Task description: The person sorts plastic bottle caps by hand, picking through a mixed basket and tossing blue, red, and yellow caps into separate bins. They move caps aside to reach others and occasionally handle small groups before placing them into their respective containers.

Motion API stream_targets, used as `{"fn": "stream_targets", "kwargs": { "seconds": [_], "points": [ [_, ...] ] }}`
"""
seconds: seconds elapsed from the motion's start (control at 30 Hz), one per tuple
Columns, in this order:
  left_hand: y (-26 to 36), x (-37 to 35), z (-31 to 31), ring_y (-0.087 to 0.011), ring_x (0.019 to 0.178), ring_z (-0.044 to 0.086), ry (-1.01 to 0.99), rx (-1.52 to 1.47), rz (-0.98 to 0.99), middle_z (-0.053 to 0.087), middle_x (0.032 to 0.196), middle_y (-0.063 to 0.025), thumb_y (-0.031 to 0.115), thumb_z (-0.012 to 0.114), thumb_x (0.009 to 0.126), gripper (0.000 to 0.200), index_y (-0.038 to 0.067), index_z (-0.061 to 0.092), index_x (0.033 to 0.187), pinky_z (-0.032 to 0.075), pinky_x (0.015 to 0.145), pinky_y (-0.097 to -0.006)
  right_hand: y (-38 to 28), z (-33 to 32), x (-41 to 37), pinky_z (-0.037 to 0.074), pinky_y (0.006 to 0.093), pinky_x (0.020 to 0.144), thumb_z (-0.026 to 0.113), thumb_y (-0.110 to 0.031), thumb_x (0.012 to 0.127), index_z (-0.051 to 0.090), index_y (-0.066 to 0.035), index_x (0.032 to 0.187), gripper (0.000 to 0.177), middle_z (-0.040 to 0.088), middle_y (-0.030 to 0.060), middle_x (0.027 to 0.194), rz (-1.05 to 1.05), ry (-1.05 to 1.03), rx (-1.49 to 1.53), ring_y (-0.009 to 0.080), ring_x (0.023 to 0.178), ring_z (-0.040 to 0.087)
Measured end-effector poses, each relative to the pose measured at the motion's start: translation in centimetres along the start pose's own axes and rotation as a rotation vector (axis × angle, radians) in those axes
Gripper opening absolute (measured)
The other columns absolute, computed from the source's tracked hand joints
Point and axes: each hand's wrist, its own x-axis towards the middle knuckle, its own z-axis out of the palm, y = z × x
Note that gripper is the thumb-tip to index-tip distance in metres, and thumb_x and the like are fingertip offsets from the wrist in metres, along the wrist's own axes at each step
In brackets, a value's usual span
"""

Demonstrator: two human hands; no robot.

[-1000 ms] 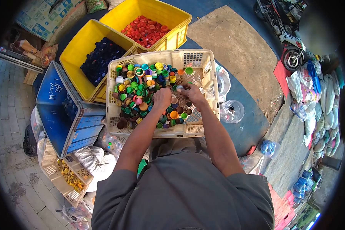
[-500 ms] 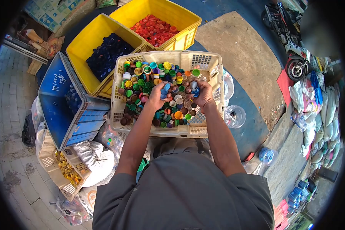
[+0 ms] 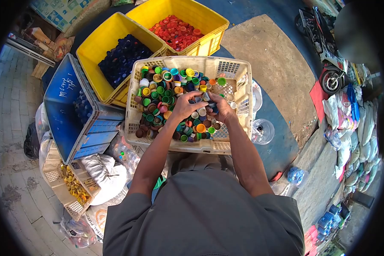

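Note:
A cream plastic crate (image 3: 175, 147) in front of me holds many mixed-colour bottle caps (image 3: 162, 91). Both my hands are inside it, close together over the middle of the heap. My left hand (image 3: 184, 106) is curled with its fingers on the caps. My right hand (image 3: 221, 108) is closed around a few caps, some of them blue. The fingertips of the two hands nearly touch.
Beyond the crate stand a yellow bin of dark blue caps (image 3: 120, 55) and a yellow bin of red caps (image 3: 177, 30). A tilted blue crate (image 3: 66, 106) lies left, a small basket of yellow caps (image 3: 72, 187) below it. Clear cups (image 3: 262, 130), sacks and a motorbike (image 3: 328, 72) are right.
My hands lifted from the heap with blue caps in them, then came down and together over the middle of the crate. The view shifted slightly.

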Motion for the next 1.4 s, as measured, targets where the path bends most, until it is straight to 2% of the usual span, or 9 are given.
{"fn": "stream_targets", "kwargs": {
  "seconds": [0.17,0.37,0.57,0.67,0.83,0.97,1.07,1.1,1.4],
  "points": [
    [-0.8,0.1,0.2,-0.0073,0.065,0.057,0.039,0.005,0.073,0.064,0.082,-0.004,0.028,0.078,0.076,0.046,-0.003,0.066,0.107,0.045,0.058,-0.0228,0.8,1.1,0.5,0.026,0.0219,0.039,0.045,-0.037,0.1,0.055,-0.01,0.094,0.03,0.054,0.0008,0.069,-0.029,0.074,-0.367,0.008,0.048,0.042],
    [-0.4,-0.8,-0.5,-0.016,0.079,0.065,0.06,0.194,0.139,0.071,0.09,-0.0104,0.033,0.078,0.075,0.047,-0.002,0.067,0.104,0.049,0.073,-0.0287,0.8,1.1,0.9,0.027,0.025,0.042,0.055,-0.049,0.094,0.063,-0.006,0.086,0.044,0.047,-0.0025,0.06,-0.216,0.18,-0.766,0.0066,0.047,0.036],
    [-0.8,-1.1,-0.5,-0.0061,0.047,0.043,0.009,-0.192,-0.069,0.055,0.067,0.0,0.03,0.071,0.086,0.031,0.004,0.067,0.102,0.03,0.042,-0.0209,1.1,0.8,0.6,0.029,0.0244,0.046,0.055,-0.051,0.093,0.063,-0.005,0.082,0.048,0.044,-0.0042,0.059,-0.222,0.123,-0.745,0.0063,0.052,0.039],
    [-1.3,-1.1,-1.4,-0.0039,0.043,0.036,-0.018,-0.548,-0.346,0.047,0.058,0.0041,0.028,0.069,0.087,0.029,0.002,0.066,0.1,0.025,0.04,-0.0206,0.6,-0.6,0.9,0.034,0.0272,0.049,0.051,-0.052,0.095,0.062,-0.005,0.078,0.052,0.051,-0.0002,0.062,-0.201,0.253,-0.565,0.0084,0.053,0.041],
    [-1.1,-1.1,-2.1,-0.005,0.048,0.044,-0.274,-0.075,-0.315,0.057,0.065,0.0034,0.031,0.076,0.08,0.031,0.002,0.071,0.089,0.032,0.044,-0.0242,-0.5,-2.1,0.8,0.032,0.0266,0.044,0.054,-0.057,0.087,0.058,-0.014,0.077,0.045,0.063,0.0036,0.07,-0.153,0.365,-0.016,0.0127,0.05,0.049],
    [-1.2,-1.4,-1.8,-0.0052,0.054,0.049,-0.107,-0.205,-0.388,0.062,0.07,0.0024,0.031,0.076,0.08,0.028,0.004,0.071,0.087,0.036,0.047,-0.0245,0.0,-2.0,1.5,0.043,0.0331,0.049,0.068,-0.045,0.078,0.063,-0.01,0.079,0.036,0.065,0.0078,0.072,-0.079,0.446,-0.288,0.0178,0.057,0.057],
    [-1.3,-1.5,-2.1,-0.0057,0.058,0.052,0.043,-0.405,-0.456,0.06,0.069,0.003,0.032,0.075,0.082,0.026,0.007,0.069,0.086,0.038,0.049,-0.0236,2.7,-3.7,4.0,0.051,0.0406,0.06,0.073,-0.04,0.075,0.068,-0.005,0.086,0.038,0.068,0.0168,0.077,-0.55,0.513,-1.22,0.0282,0.067,0.065],
    [-0.9,-1.5,-2.4,-0.006,0.059,0.053,0.075,-0.525,-0.494,0.059,0.068,0.0033,0.032,0.074,0.083,0.025,0.008,0.068,0.086,0.039,0.05,-0.0233,2.2,-2.2,3.3,0.053,0.0448,0.071,0.072,-0.037,0.075,0.07,-0.004,0.091,0.037,0.067,0.0236,0.082,-0.45,0.534,-1.336,0.0357,0.079,0.067],
    [-1.6,-2.4,-4.7,-0.0114,0.069,0.059,0.231,-1.028,-0.495,0.06,0.085,0.0006,0.035,0.063,0.091,0.027,0.009,0.063,0.096,0.046,0.055,-0.0256,2.3,1.2,4.4,0.053,0.0486,0.075,0.06,-0.021,0.078,0.07,-0.005,0.09,0.023,0.068,0.0236,0.091,-0.28,0.663,-1.578,0.0399,0.085,0.066]
  ]
}}
